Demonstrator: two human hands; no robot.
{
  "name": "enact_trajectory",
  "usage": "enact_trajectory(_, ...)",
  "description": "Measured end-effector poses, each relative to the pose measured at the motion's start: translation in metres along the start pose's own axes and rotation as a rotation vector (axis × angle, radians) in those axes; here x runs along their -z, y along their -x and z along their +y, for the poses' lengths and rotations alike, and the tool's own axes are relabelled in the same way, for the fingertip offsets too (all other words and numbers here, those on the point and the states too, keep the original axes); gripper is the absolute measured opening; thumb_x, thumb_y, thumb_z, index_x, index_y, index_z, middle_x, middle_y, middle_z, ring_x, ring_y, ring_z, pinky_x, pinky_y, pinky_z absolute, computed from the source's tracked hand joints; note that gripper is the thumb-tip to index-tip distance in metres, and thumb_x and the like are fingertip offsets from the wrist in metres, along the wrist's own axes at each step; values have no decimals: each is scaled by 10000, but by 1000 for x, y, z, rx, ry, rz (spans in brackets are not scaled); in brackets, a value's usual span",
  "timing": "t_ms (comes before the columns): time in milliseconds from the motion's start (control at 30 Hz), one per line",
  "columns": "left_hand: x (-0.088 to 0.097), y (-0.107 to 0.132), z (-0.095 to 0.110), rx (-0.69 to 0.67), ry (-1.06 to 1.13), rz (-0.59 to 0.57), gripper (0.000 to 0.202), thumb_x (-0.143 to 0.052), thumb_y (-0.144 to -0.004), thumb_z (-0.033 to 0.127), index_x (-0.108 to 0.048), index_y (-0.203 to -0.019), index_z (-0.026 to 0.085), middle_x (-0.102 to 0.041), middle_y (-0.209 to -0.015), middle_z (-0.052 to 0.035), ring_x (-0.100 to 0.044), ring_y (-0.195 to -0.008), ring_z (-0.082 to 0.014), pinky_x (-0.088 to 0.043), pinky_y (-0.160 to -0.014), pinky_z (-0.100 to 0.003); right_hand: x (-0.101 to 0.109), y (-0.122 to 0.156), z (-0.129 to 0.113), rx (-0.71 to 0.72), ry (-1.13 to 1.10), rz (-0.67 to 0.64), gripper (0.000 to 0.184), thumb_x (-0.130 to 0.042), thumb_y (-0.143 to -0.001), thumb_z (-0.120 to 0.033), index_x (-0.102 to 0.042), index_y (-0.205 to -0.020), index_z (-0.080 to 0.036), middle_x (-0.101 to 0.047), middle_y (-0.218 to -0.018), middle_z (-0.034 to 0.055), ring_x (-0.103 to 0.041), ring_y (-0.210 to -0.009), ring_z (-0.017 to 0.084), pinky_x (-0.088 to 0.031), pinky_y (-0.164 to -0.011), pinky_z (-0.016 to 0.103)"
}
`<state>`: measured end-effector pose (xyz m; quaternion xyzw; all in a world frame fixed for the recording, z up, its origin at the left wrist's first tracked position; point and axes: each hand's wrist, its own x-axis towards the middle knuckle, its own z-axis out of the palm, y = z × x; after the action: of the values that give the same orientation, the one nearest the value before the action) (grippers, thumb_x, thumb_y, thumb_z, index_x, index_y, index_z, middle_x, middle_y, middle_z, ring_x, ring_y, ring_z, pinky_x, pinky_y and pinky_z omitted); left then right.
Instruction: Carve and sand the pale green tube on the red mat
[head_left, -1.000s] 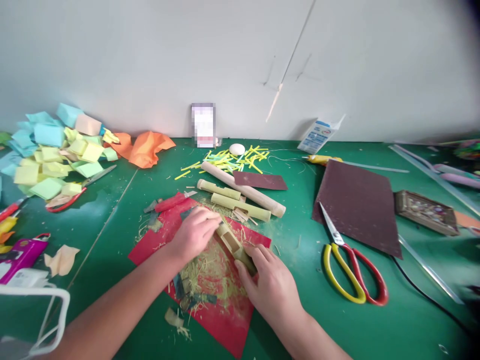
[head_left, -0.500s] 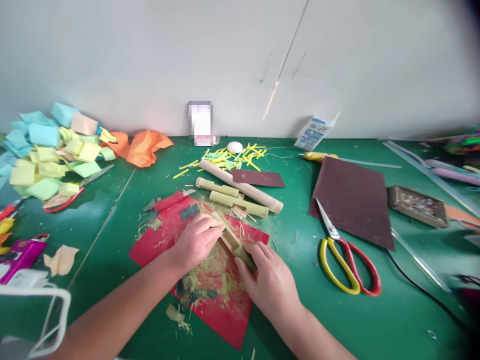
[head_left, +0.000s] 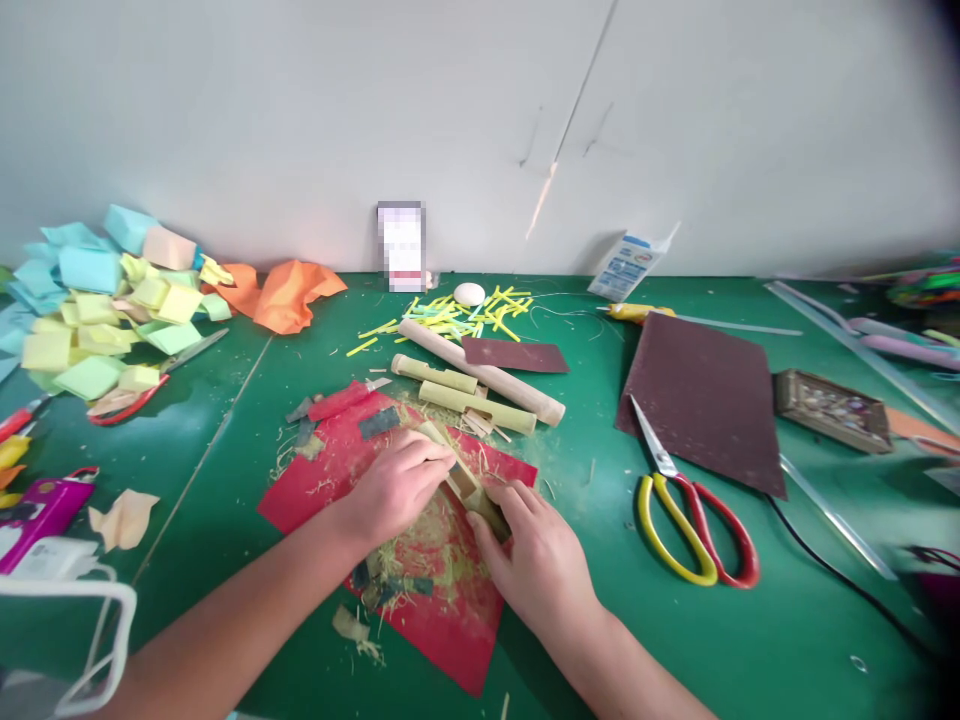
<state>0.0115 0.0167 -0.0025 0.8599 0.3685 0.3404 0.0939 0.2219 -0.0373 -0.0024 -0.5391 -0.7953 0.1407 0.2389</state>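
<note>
A short piece of split bamboo (head_left: pixel 466 487) lies on a red sheet (head_left: pixel 315 483) strewn with pale shavings (head_left: pixel 431 545). My right hand (head_left: pixel 541 565) grips the near end of the bamboo piece with its fingers closed round it. My left hand (head_left: pixel 395 483) is closed and presses against the far part of the same piece; whatever it pinches is hidden under the fingers. A red-handled knife (head_left: pixel 337 403) lies at the sheet's far corner.
Two bamboo sticks (head_left: pixel 478 406) and a wooden dowel (head_left: pixel 480 372) lie beyond the sheet. Yellow-and-red scissors (head_left: pixel 694 525) and brown sandpaper (head_left: pixel 705 400) are to the right. Coloured paper squares (head_left: pixel 97 310) and orange paper (head_left: pixel 289 295) pile up at the left. A black cable (head_left: pixel 840 575) runs at the right.
My left hand has slid a little toward me along the bamboo piece. My right hand keeps its hold on the near end.
</note>
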Motion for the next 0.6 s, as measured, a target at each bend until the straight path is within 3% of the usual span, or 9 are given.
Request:
enact_trajectory(133, -1, 0, 3, 39, -15, 71, 206, -530, -887, 117, -645, -1050, 170, -660, -976, -77, -568, -939, -183, -515, -829, -363, 0, 0, 0, -3, -2, -1, 172, -505, -870, -308, -562, -961, -174, -602, -830, 51, -568, -767, 183, -437, -659, 296)
enact_trajectory(267, -1, 2, 4, -7, 30, -17, 236, -533, -885, 120, -632, -1092, 175, -660, -1003, -79, -575, -959, -189, -513, -850, -371, 0, 1, -1, -9, 3, 3, 161, -502, -871, -310, -566, -940, -179, -596, -811, 47, -566, -754, 182, -434, -652, 297)
enact_trajectory(400, 2, 0, -3, 32, -12, 74, 208, -547, -879, 122, -649, -1052, 172, -663, -972, -80, -579, -926, -183, -515, -823, -366, 0, 2, -1, -19, 18, -3, 169, -503, -871, -310, -563, -954, -175, -602, -838, 53, -567, -763, 185, -431, -656, 299)
enact_trajectory(600, -1, 1, -5, 33, -26, 47, 225, -557, -872, 125, -643, -1074, 175, -661, -994, -80, -567, -956, -191, -506, -848, -385, 1, 2, -1, -4, 15, 20, 155, -500, -870, -302, -560, -944, -179, -602, -819, 49, -564, -746, 177, -425, -640, 289)
